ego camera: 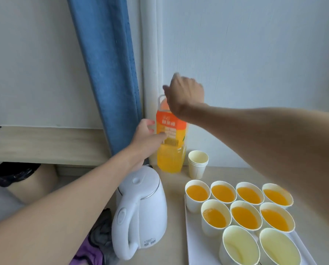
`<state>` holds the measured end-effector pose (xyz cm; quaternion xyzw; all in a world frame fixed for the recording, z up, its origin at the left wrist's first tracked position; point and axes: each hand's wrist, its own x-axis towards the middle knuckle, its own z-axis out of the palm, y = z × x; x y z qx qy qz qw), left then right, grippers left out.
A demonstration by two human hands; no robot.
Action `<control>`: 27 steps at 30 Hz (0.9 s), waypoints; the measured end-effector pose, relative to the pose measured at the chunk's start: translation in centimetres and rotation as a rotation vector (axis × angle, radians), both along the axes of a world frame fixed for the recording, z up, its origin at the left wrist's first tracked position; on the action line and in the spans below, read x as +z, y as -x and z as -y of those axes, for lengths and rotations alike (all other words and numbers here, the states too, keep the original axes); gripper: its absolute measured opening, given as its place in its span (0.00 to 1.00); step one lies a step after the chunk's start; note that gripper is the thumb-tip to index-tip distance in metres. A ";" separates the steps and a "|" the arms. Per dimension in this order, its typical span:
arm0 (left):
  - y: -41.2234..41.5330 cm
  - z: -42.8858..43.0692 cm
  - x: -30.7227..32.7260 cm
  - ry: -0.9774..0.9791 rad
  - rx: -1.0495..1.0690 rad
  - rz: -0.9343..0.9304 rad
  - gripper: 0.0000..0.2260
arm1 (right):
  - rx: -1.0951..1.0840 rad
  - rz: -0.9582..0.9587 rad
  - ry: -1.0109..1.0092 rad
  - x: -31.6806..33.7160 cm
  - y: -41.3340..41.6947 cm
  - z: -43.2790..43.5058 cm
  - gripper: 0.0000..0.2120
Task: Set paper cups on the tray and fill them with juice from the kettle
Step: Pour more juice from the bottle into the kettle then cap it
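Note:
A white tray (190, 245) at the lower right carries several paper cups. Most hold orange juice (242, 218); the two nearest cups (240, 245) are empty. The white kettle (140, 209) stands with its lid down just left of the tray. A tall bottle of orange juice (172, 144) stands against the wall behind the kettle. My left hand (147, 138) grips the bottle's side at the label. My right hand (184, 93) is closed over the bottle's top, which it hides, beside the white handle.
A stack of spare paper cups (197, 165) stands right of the bottle. A blue curtain (106, 73) hangs at the left. A wooden ledge (45, 144) and a bin with a black bag (16, 178) lie left of the table. Crumpled cloth (94, 245) sits below the kettle.

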<state>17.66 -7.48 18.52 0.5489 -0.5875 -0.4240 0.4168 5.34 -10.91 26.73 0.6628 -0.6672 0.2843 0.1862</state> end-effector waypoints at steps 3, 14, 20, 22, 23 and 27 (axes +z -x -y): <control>-1.4 -2.3 0.9 0.014 0.049 0.118 0.22 | 0.005 -0.015 0.054 2.9 -0.6 -2.3 0.12; -6.3 -12.2 -3.8 -0.235 -0.145 0.844 0.52 | 0.059 -0.098 0.160 6.3 -1.5 -11.8 0.16; -7.3 -15.2 -4.9 -0.148 -0.089 0.858 0.37 | 0.055 -0.081 0.111 8.5 -0.9 -17.4 0.14; -7.8 -15.9 -4.7 -0.165 -0.118 0.840 0.41 | 0.059 -0.057 0.085 8.7 -0.7 -19.3 0.14; -7.9 -16.2 -4.6 -0.168 -0.136 0.849 0.43 | 0.067 -0.042 0.068 8.7 -0.6 -20.2 0.15; -8.6 -16.9 -4.1 -0.189 -0.245 0.975 0.45 | 0.115 0.001 -0.007 7.1 -0.5 -23.5 0.16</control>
